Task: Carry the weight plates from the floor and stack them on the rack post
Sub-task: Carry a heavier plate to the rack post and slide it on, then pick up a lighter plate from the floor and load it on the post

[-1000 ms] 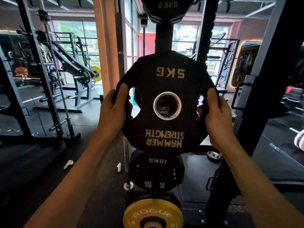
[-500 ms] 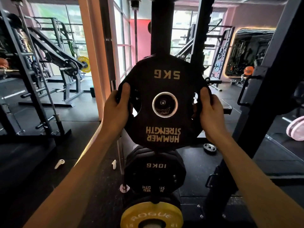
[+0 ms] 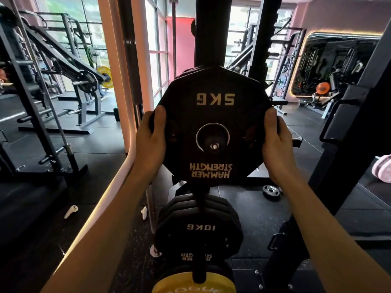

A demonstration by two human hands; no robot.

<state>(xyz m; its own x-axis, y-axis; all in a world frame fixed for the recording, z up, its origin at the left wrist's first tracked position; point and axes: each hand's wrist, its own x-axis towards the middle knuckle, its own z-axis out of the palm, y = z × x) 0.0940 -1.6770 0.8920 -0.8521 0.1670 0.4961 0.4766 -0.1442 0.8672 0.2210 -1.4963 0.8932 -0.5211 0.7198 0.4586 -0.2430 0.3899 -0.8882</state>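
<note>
Both hands, the left hand (image 3: 151, 142) at nine o'clock and the right hand (image 3: 275, 144) at three, grip the upright 5 kg plate (image 3: 213, 123), its centre hole ringing the rack post's (image 3: 214, 144) tip, dead ahead.

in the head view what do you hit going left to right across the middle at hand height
Rack ladder → barbell → left hand → 5 kg plate → right hand → rack upright
</note>
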